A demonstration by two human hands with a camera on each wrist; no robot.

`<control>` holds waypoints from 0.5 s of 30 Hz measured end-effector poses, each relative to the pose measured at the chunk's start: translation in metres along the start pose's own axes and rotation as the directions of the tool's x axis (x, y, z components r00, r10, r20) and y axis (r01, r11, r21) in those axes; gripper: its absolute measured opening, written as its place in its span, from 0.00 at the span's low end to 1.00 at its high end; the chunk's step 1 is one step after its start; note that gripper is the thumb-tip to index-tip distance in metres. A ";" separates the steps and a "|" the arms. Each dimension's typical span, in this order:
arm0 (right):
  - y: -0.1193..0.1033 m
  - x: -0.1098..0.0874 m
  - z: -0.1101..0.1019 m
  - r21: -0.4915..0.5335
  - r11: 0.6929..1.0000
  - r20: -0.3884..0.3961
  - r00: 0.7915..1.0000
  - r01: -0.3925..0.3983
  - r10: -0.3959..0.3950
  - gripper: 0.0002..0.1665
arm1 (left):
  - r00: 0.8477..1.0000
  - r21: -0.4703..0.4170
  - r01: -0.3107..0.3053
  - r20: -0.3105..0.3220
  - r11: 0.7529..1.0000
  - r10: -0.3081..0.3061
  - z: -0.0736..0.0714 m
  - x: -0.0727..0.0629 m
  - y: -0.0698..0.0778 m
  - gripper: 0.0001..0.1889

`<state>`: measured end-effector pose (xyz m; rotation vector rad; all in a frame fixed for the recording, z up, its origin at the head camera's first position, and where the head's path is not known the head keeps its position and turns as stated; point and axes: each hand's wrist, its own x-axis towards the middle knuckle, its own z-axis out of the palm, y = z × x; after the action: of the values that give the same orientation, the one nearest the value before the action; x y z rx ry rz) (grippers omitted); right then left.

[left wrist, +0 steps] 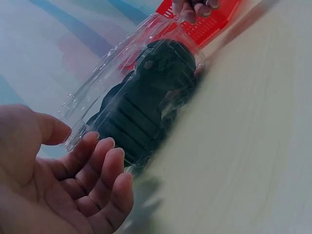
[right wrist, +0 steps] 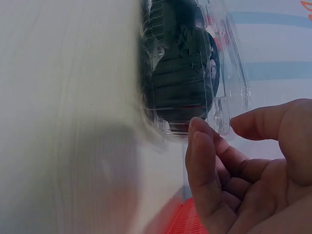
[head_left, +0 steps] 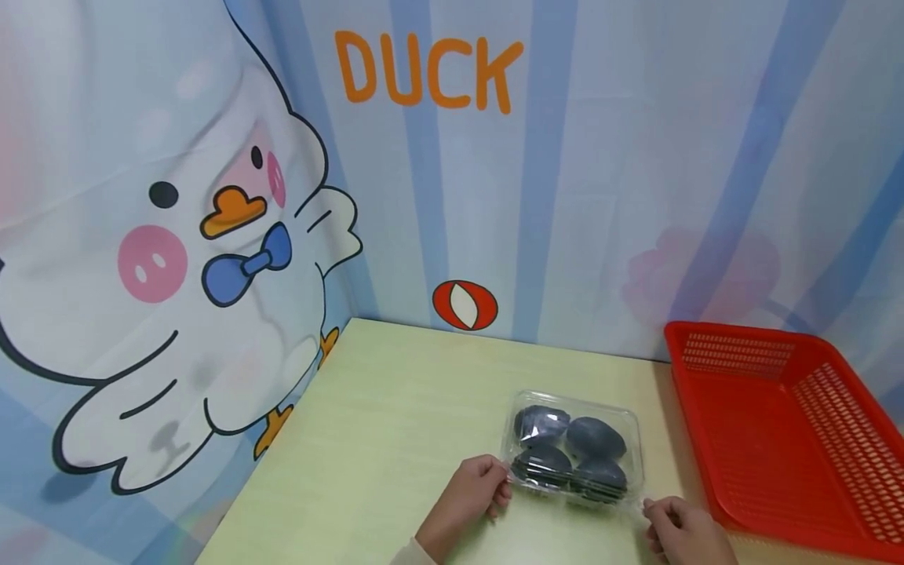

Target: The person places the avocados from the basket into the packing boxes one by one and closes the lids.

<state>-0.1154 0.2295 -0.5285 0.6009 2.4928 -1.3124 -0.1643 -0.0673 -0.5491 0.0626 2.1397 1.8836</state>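
Observation:
A clear plastic clamshell box point(head_left: 631, 439) stands on the pale table, with several dark oval avocados point(head_left: 595, 438) packed inside. Its transparent lid lies over the fruits. My left hand point(head_left: 475, 490) pinches the box's near left corner, thumb above and index finger below the rim in the left wrist view. At the near right corner, my right hand point(head_left: 681, 530) pinches the rim between thumb and index finger. The other fingers of both hands are loosely curled beside the box. In the right wrist view, the avocados point(right wrist: 183, 83) show dark through the ribbed plastic.
A red perforated plastic basket point(head_left: 770, 424) sits just right of the box, by the right hand. Behind the table point(head_left: 367, 439) hangs a blue striped cloth point(head_left: 600, 196) lettered DUCK, with a large cartoon duck point(head_left: 233, 353) at the left.

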 end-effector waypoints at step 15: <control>-0.009 -0.008 -0.007 -0.156 0.987 -0.045 0.998 0.029 -0.037 0.19 | 0.998 0.246 -0.065 0.013 0.967 0.064 -0.021 0.005 0.006 0.12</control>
<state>-0.1126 0.2286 -0.5146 0.5629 2.6240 -1.1129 -0.1750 -0.0858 -0.5419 0.1909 2.3837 1.6370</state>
